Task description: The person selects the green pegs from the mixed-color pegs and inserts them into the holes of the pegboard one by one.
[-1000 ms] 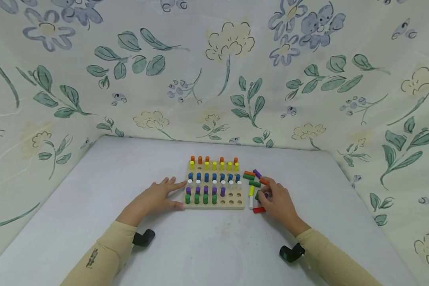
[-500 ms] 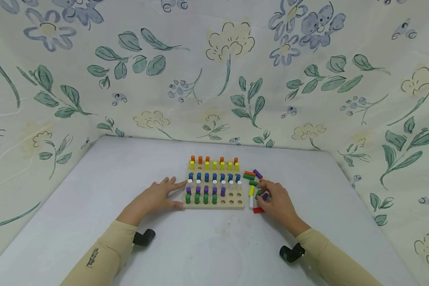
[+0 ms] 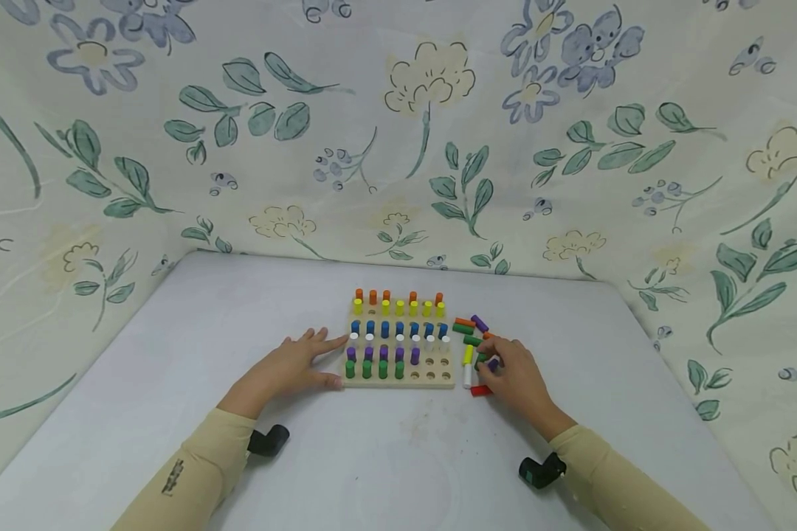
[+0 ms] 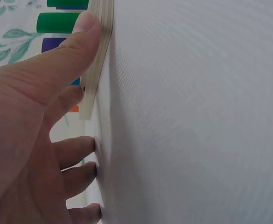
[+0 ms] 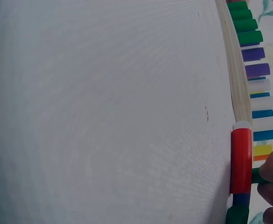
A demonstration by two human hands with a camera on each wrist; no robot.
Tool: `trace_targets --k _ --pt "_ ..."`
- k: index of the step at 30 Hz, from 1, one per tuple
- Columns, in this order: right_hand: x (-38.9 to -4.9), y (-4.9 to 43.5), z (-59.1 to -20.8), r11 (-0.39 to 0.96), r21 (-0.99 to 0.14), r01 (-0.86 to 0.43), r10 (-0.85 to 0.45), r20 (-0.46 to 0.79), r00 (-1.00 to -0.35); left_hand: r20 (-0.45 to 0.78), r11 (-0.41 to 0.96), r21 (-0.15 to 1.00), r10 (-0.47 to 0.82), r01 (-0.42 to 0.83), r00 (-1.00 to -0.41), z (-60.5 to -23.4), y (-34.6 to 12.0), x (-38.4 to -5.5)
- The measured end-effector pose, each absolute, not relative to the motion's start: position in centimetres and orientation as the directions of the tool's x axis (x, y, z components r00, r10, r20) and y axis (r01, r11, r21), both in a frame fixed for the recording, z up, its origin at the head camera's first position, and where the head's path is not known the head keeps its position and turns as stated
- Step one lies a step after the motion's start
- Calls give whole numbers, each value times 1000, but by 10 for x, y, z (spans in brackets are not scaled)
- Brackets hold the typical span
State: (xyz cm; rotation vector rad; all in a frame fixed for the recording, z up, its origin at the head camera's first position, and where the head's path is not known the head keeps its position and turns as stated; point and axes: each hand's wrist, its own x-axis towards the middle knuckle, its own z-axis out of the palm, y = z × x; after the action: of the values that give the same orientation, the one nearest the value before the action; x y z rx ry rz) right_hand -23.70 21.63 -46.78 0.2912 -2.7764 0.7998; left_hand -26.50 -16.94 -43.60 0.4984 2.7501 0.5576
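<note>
The wooden peg board (image 3: 432, 385) stands on the table with rows of orange, yellow, blue, white, purple and green pegs upright in it; some holes at its front right hold no peg. My left hand (image 3: 295, 365) steadies the board's left side, index fingertip and thumb touching its edge, fingers spread. To the right of the board, my right hand (image 3: 514, 369) pinches a green peg (image 5: 257, 175) between thumb and fingers. Just below that hand lies a red peg (image 3: 481, 391), and a purple peg (image 3: 494, 364) shows partly under it. In the right wrist view the fingers are mostly cut off.
Loose pegs lie between board and right hand: a yellow one (image 3: 468, 355), a white one (image 3: 468, 376), a green one (image 3: 472, 341), an orange one (image 3: 465, 322) and a purple one (image 3: 480, 323). A floral cloth (image 3: 398, 147) rises behind the white table (image 3: 372, 457).
My right hand's fingers have shifted slightly left and closed in on the green peg, uncovering less of the orange peg behind them. The left hand keeps its place at the board.
</note>
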Motion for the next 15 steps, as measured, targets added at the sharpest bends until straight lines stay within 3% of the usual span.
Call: trace_targets --k 15 --pt "-233 215 -466 799 -500 -333 -166 349 -922 -225 873 418 367 251 -902 -434 -167 -264"
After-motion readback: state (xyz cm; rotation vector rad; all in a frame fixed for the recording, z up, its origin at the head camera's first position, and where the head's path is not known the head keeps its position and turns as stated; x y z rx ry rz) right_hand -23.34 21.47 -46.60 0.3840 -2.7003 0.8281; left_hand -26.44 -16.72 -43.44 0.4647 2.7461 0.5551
